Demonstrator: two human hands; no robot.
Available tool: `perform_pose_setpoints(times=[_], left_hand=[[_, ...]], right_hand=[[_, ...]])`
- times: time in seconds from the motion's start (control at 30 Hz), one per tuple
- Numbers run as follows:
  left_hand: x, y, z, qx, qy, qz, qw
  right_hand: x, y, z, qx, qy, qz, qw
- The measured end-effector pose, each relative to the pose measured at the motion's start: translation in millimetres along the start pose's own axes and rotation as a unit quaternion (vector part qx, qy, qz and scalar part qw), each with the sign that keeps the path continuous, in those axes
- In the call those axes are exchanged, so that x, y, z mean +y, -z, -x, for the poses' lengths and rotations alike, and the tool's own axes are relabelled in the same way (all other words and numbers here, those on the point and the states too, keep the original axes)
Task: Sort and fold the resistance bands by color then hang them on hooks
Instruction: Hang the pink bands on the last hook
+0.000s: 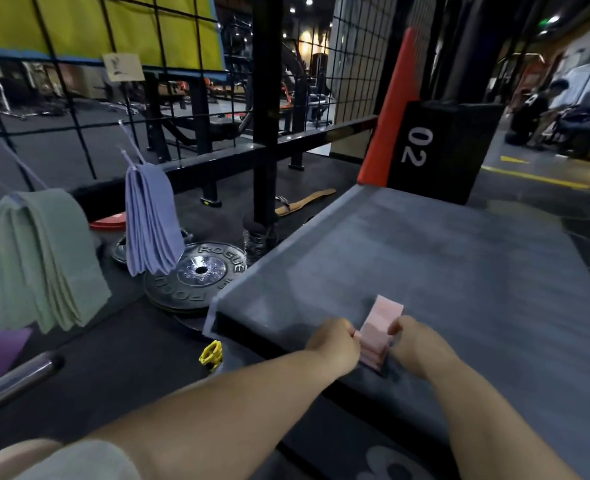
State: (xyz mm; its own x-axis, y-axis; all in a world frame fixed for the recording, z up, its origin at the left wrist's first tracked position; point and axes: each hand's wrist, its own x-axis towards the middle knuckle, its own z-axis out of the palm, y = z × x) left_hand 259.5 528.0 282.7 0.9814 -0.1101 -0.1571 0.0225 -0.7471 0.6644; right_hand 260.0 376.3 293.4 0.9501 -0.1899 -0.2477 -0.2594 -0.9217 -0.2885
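Between left hand (335, 344), right hand (415, 338): blurred pink band (379, 329)

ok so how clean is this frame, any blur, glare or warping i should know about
Head view: dim gym light, soft all over; the left hand, right hand and the folded pink resistance bands they pinch are motion-smeared; the black wire grid bows from the wide lens; glare sparkles on the steel hub of the black weight plate.
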Motion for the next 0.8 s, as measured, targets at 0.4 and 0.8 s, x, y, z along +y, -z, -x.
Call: perform_pose_setpoints(times=[0.4,0.8], left_hand=[[-0.3,18.9,2.1,0.062,-0.014,0.122,0.99],[-19.1,60.6,14.8,0.064,-0.035,0.296,0.953]], right_hand=[[-20.5,7.7,14.0,0.119,0.127,-0.129,0.976],[-62.7,0.8,33.7,0.18,0.245,-0.273,0.913]])
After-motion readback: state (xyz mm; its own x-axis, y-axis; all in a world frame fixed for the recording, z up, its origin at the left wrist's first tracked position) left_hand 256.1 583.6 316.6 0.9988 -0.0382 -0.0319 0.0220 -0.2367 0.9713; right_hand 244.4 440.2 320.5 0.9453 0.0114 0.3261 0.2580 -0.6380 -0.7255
